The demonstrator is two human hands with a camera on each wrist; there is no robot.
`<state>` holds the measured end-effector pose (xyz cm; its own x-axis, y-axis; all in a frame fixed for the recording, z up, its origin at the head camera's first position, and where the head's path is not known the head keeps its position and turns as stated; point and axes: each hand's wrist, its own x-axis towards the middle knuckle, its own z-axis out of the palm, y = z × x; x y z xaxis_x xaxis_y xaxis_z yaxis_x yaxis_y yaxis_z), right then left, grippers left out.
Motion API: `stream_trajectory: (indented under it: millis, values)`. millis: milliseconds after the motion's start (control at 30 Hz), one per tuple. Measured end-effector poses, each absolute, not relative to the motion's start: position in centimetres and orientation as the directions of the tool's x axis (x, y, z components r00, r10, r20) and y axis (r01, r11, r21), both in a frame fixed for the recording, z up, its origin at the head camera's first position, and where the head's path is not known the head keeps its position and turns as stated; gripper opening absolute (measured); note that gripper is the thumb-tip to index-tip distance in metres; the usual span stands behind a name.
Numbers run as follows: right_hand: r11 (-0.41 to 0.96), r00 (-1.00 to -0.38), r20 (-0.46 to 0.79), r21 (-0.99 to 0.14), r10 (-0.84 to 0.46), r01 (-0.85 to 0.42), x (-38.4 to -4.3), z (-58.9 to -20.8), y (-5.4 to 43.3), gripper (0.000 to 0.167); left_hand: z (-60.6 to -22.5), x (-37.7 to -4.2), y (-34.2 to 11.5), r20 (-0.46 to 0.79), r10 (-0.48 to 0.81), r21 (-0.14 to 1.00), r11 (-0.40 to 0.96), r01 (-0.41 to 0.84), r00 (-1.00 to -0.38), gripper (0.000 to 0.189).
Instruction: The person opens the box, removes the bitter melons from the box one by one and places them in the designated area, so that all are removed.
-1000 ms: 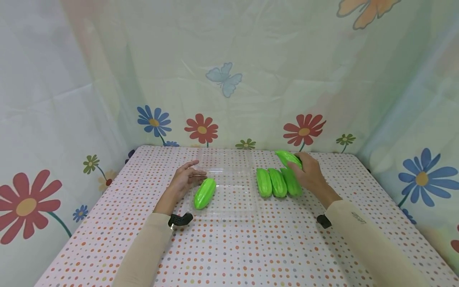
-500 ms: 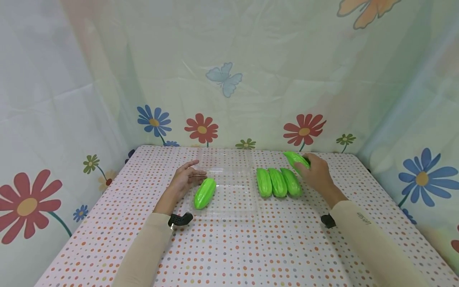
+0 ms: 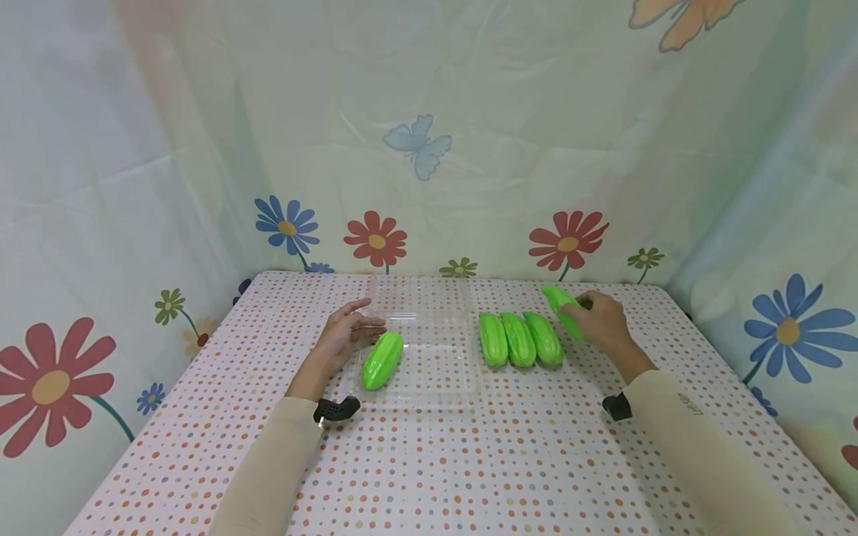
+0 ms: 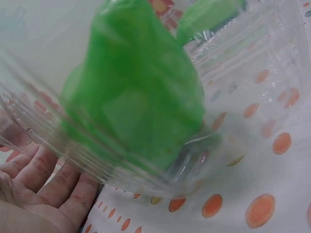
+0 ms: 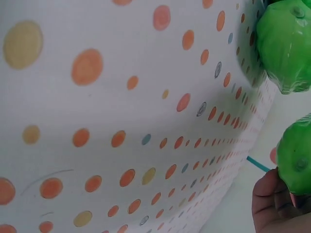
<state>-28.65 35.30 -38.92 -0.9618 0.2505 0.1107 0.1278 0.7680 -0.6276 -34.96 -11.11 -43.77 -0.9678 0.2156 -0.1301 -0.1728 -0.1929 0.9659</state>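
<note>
My right hand grips a bright green, ribbed cucumber, held tilted to the right of a row of three more. In the right wrist view, curled fingers show against the end of the held cucumber. The row's right cucumber is nearest this hand. My left hand rests at the left side of a clear plastic box, its fingers loosely extended along the outer wall. One cucumber lies inside the box at its left end.
The box's clear lid lies folded back toward the far edge. A dotted cloth covers the table. A flower-printed curtain stands behind and on both sides. The row's left cucumber lies close to the box's right wall.
My right hand has moved right and slightly nearer with its cucumber, from over the row to beside it. My left hand and the box have stayed in place.
</note>
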Motion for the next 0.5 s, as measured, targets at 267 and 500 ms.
stream_trajectory:
  millis: [267,500]
  values:
    - [0.785,-0.965,0.016,-0.584,0.263,0.204,-28.75,-38.55,35.59,0.067,-43.77,-35.01,-11.11,-0.141,0.21,0.963,-0.196,-0.183,-0.968,0.055]
    - [0.796,-0.963,-0.073,-0.548,0.259,0.255,-28.97,-38.58,36.06,0.069,-43.66,-35.0,-11.01,-0.14,0.205,0.965,-0.19,-0.179,-0.969,0.055]
